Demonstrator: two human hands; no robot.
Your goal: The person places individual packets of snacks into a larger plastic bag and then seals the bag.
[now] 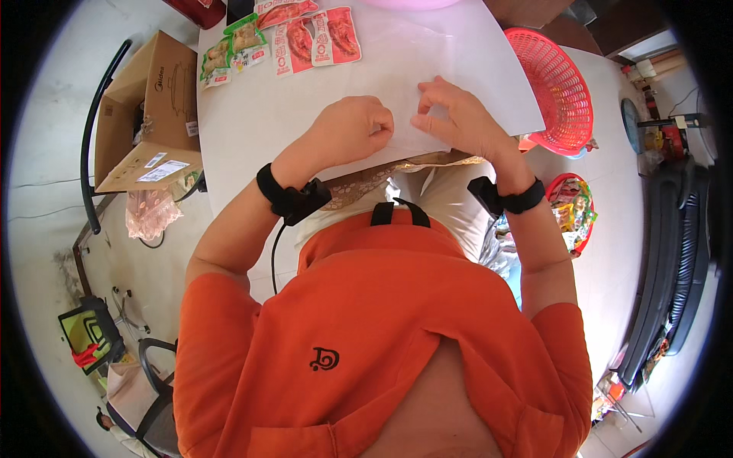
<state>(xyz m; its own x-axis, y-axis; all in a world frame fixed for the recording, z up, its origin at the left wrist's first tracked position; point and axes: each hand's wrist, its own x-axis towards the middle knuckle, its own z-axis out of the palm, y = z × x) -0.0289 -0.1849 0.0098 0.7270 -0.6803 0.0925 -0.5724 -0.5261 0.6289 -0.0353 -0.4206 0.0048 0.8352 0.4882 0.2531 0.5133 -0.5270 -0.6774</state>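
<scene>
A sheet or bag of clear plastic (421, 57) lies flat on the white table (240, 126), hard to make out against it. Over its near left part is my left hand (350, 130), fingers curled and thumb meeting the forefinger; whether it pinches the thin plastic cannot be told. My right hand (458, 120) hovers over the right side of the plastic, fingers bent and thumb apart, with nothing visible in it. Beyond my left hand lie red-and-white food packets (338, 37) and green-edged clear food packets (247, 40).
Part of a pink basin (412, 3) shows at the far edge. An open cardboard box (172, 91) stands left of the table. At the right are a red plastic basket (550, 91) and, lower, a red container of colourful packets (578, 209). Cloth hangs at the near table edge.
</scene>
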